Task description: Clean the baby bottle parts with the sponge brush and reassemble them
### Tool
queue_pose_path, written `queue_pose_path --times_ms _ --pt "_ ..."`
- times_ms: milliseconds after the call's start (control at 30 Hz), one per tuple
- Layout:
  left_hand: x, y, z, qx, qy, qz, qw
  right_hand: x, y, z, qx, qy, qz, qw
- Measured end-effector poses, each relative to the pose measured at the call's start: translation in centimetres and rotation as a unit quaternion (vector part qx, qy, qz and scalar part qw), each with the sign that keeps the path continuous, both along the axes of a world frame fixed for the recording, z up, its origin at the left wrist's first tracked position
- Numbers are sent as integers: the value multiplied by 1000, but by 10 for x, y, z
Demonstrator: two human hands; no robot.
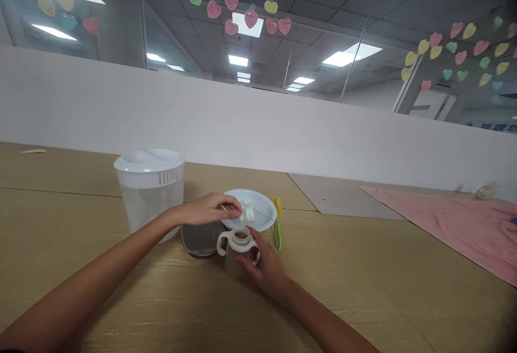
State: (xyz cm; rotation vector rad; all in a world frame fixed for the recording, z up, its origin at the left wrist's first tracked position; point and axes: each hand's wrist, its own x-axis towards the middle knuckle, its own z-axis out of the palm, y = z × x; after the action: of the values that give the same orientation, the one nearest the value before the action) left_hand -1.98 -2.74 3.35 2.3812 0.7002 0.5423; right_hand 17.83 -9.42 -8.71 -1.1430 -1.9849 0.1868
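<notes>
My right hand (pixel 269 267) grips a clear baby bottle (pixel 234 260) by its side and one of its white handles. The bottle stands upright and its mouth is uncovered. Over the near left part of a white plate (pixel 260 199), my left hand (pixel 212 207) has its fingertips pinched at a small white and clear bottle top (pixel 249 214). Whether this piece is lifted or still rests on the plate I cannot tell. A round dark-grey metal pan (pixel 202 241) lies under my left wrist, partly hidden.
Behind my left forearm stands a lidded, see-through plastic bucket (pixel 149 186). A green-handled brush (pixel 277 229) with a yellow head lies right of the plate. Farther right is a pink cloth (pixel 448 221). A low white wall (pixel 242 121) closes off the table's back.
</notes>
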Motion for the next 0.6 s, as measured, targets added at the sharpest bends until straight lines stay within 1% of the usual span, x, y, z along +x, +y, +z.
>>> queue_pose_path --times_ms 33,67,100,167,233,300,367,400,433,467,533,600 --pt "2 -10 5 -12 23 -35 999 0 0 1 -6 3 0 1000" --pt "4 -19 8 -11 35 -53 998 -1 0 2 -16 7 2 1000" --pt "6 -27 10 -4 43 -66 997 -1 -1 3 -26 11 5 1000" --pt "8 -35 10 15 45 -71 996 -2 -1 3 -37 15 9 999" --pt "7 -33 8 29 49 -54 997 -2 -1 3 -25 12 5 1000" --pt "3 -25 6 52 66 -16 996 -2 -1 0 4 13 -6 1000" --pt "-4 -15 9 114 68 38 990 -1 0 -2 22 17 -12 1000" --pt "-9 -10 12 163 53 70 983 -1 0 -2 25 17 -11 999" --pt "-14 -7 17 222 26 107 969 -1 0 -3 25 15 -10 1000" --pt "-21 -5 23 285 -12 149 947 -1 0 -3 24 13 -9 1000" --pt "-37 -6 38 398 -105 238 880 -1 0 -3 23 8 -8 1000" --pt "-59 -9 55 459 -190 322 806 -1 0 -2 23 5 -11 1000"
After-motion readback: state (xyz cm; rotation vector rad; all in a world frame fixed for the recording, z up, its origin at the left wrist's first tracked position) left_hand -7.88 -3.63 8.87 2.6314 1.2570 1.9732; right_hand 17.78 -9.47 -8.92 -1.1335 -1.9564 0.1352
